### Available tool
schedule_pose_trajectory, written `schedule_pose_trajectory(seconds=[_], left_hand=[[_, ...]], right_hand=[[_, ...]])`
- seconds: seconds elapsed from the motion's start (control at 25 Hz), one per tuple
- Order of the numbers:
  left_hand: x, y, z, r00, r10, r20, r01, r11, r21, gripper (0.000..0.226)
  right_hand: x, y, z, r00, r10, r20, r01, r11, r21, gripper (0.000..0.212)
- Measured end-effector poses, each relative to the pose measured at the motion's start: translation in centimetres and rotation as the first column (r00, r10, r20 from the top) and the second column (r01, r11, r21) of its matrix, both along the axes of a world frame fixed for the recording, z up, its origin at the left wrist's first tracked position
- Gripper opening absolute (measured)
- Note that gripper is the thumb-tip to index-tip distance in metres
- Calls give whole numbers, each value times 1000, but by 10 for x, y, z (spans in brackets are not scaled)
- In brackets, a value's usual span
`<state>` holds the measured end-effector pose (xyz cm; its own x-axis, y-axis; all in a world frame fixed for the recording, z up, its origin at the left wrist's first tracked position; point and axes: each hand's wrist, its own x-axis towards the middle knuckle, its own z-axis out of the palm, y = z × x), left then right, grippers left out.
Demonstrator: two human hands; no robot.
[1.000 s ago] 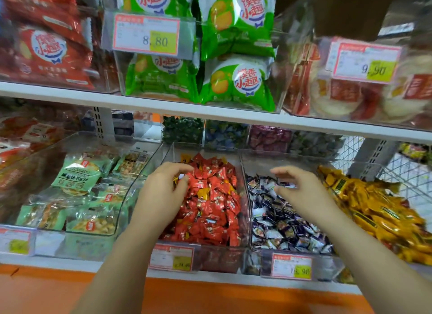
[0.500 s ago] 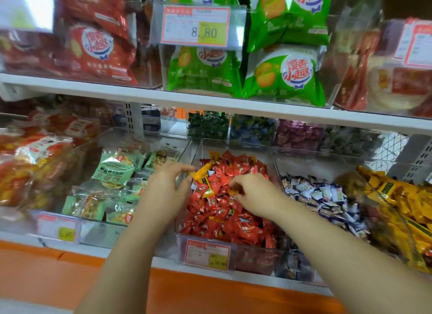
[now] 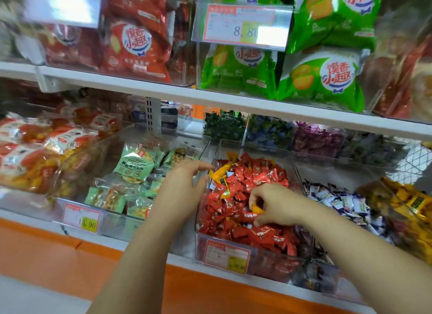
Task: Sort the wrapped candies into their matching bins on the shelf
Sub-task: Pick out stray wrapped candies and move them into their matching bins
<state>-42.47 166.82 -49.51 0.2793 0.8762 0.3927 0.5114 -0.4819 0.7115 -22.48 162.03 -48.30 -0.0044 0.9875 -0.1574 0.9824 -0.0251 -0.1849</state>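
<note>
Currently | right hand (image 3: 273, 203) is pinching yellow candy (image 3: 257, 209) in red bin (image 3: 275, 264) | left hand (image 3: 184, 189) is hovering open | yellow bin (image 3: 378, 194) is lying rightward, nearer that hand.

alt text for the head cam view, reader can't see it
A person's right hand pinches a yellow candy in a clear shelf bin of red candies. The left hand is at the bin's left wall, by more yellow candies.

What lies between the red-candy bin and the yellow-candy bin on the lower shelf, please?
In the head view, a clear bin of blue-and-white wrapped candies sits between them.
</note>
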Motion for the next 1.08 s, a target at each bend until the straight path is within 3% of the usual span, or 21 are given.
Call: schedule_pose_trajectory(seconds=[0.24, 0.48, 0.56, 0.68, 0.8, 0.88, 1.0, 1.08], left_hand=[[3, -5, 5, 997, -78, 2, 78, 997, 29, 25], [7, -9, 8, 990, -139, 31, 138, 990, 23, 28], [7, -11, 9, 979, -194, 69, 195, 981, -11, 31], [6, -10, 12, 951, -245, 189, 256, 966, -35, 28], [1, -5, 12, 935, -143, 325, 162, 986, -33, 22], [-2, -1, 11, 925, -27, 379, 39, 999, -25, 18], [-6, 3, 8, 915, 80, 396, -65, 997, -49, 15], [-7, 6, 6, 917, 95, 386, -71, 995, -75, 15]], right_hand=[[-1, -16, 49, 1000, 3, 4, -4, 981, 192, 33], [-19, -15, 54, 995, 78, -69, -50, 940, 338, 28], [-26, -11, 51, 972, 137, -192, -51, 916, 397, 22], [-35, -2, 45, 859, 237, -454, -1, 887, 462, 13], [-33, 15, 33, 699, 275, -660, 66, 894, 443, 26], [-28, 29, 19, 766, 200, -611, 91, 907, 411, 35], [-23, 51, -5, 934, 90, -345, 19, 954, 299, 43], [-23, 61, -12, 977, 88, -197, -49, 980, 193, 56]])
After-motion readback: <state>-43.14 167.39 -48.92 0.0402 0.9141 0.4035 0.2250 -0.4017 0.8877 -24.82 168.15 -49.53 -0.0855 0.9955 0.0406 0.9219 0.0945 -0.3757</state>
